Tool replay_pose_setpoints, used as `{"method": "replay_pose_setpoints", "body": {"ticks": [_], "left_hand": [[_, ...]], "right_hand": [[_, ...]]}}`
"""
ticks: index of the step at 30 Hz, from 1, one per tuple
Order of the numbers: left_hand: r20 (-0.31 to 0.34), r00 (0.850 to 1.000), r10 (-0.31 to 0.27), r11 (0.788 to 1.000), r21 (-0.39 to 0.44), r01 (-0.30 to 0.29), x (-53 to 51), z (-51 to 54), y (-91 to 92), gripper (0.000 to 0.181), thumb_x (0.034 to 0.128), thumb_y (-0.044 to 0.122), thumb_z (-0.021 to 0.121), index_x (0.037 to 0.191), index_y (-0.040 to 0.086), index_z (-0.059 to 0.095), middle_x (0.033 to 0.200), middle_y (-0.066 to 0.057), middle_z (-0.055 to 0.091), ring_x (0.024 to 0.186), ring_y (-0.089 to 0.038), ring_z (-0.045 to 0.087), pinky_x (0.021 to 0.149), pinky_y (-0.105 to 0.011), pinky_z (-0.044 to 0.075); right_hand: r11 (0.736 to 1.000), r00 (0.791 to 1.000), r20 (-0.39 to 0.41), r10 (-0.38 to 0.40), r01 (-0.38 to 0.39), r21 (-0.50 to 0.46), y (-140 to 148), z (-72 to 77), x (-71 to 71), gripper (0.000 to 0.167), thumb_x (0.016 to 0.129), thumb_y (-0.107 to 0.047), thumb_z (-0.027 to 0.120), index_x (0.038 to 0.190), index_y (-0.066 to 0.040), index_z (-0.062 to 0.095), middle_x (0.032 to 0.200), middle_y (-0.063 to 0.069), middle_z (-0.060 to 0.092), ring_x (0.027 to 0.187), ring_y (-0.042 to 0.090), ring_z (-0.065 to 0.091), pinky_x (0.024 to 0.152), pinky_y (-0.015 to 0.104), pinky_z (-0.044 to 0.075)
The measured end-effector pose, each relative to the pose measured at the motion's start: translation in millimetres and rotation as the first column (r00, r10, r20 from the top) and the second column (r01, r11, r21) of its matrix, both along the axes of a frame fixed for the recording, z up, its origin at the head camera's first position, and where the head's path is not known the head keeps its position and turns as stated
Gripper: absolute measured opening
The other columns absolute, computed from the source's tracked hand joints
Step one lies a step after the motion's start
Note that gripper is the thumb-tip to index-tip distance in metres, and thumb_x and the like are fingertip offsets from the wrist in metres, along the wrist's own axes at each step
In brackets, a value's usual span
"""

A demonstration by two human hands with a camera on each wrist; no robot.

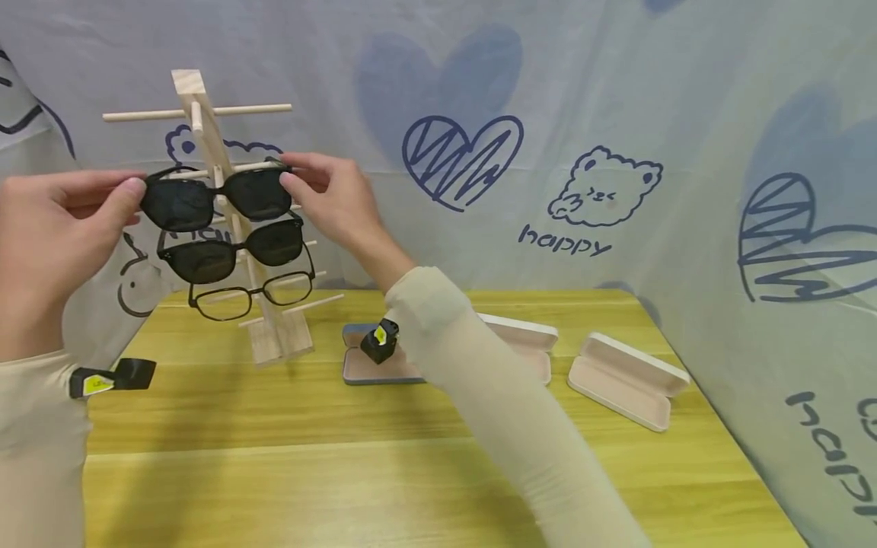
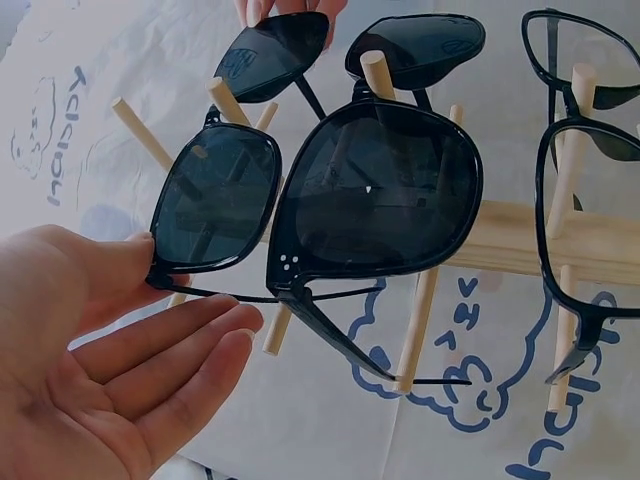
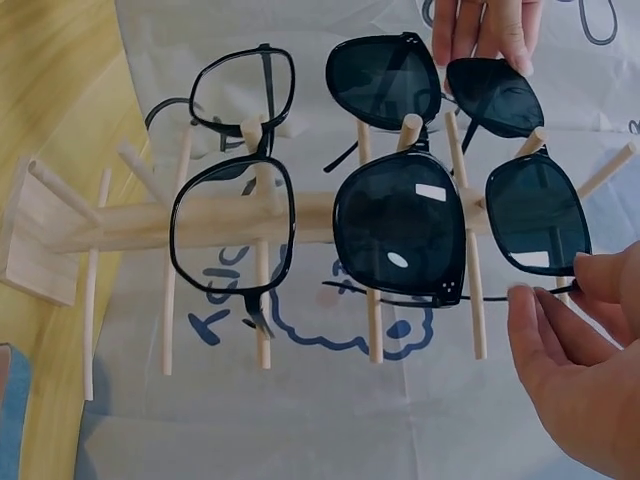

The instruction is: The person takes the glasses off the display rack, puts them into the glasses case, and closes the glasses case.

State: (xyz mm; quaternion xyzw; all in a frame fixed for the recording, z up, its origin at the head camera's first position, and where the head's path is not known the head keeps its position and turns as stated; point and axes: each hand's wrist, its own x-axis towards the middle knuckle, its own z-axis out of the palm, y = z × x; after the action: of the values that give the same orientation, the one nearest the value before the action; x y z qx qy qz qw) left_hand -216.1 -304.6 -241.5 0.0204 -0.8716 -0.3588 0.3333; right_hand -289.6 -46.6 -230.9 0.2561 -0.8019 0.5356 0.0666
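Observation:
Both hands hold the top pair of dark sunglasses (image 1: 180, 204) by its outer ends, against the pegs of a wooden stand (image 1: 263, 304). My left hand (image 1: 62, 236) pinches the left end between thumb and fingers; in the left wrist view that hand (image 2: 130, 350) has its other fingers extended. At the right end my right hand (image 1: 339, 198) pinches frame and temple; the right wrist view shows its thumb and fingertips there (image 3: 590, 350). Below hang a second pair of sunglasses (image 1: 205, 261) and clear glasses with a thin black frame (image 1: 224, 304).
On the wooden table (image 1: 274, 472) behind my right forearm lie open cases: a blue-grey one (image 1: 352, 371), a white one (image 1: 541, 335) partly hidden by the sleeve, and another white one (image 1: 620, 388) farther right. A printed curtain (image 1: 479, 251) hangs behind. Bare pegs (image 1: 253, 109) top the stand.

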Motion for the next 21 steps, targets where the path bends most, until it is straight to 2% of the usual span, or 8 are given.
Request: {"method": "replay_pose_setpoints", "body": {"ticks": [7,15,21], "left_hand": [[0.026,0.999,0.022,1.000,0.007,-0.022,-0.9,1.9,-0.6,0.045,0.1021,0.038,0.062,0.134,0.007,0.069,0.087,0.045,0.054,0.070,0.027,0.051,0.070,0.002,0.037],[-0.018,0.999,0.039,0.998,0.046,-0.039,-0.8,2.5,1.0,0.041,0.1010,0.036,0.065,0.132,0.010,0.071,0.094,0.040,0.059,0.074,0.026,0.053,0.074,0.002,0.038],[0.000,0.994,0.105,0.993,0.049,-0.105,2.0,6.6,6.6,0.040,0.1020,0.041,0.062,0.133,0.018,0.072,0.102,0.034,0.065,0.077,0.025,0.051,0.076,0.001,0.039]], "right_hand": [[0.999,0.999,-0.014,-0.042,0.042,0.002,-2.7,3.1,1.6,0.036,0.103,-0.024,0.066,0.139,-0.020,0.067,0.132,-0.003,0.073,0.112,0.004,0.071,0.085,0.009,0.053],[0.997,0.998,-0.031,-0.053,0.052,-0.049,-1.2,4.3,3.9,0.034,0.101,-0.025,0.069,0.134,-0.019,0.071,0.128,-0.003,0.075,0.108,0.001,0.072,0.081,0.009,0.053],[0.997,0.998,-0.036,-0.047,0.044,-0.071,-1.1,5.8,5.5,0.033,0.100,-0.025,0.069,0.133,-0.018,0.072,0.127,-0.003,0.076,0.108,0.000,0.072,0.082,0.008,0.053]]}}
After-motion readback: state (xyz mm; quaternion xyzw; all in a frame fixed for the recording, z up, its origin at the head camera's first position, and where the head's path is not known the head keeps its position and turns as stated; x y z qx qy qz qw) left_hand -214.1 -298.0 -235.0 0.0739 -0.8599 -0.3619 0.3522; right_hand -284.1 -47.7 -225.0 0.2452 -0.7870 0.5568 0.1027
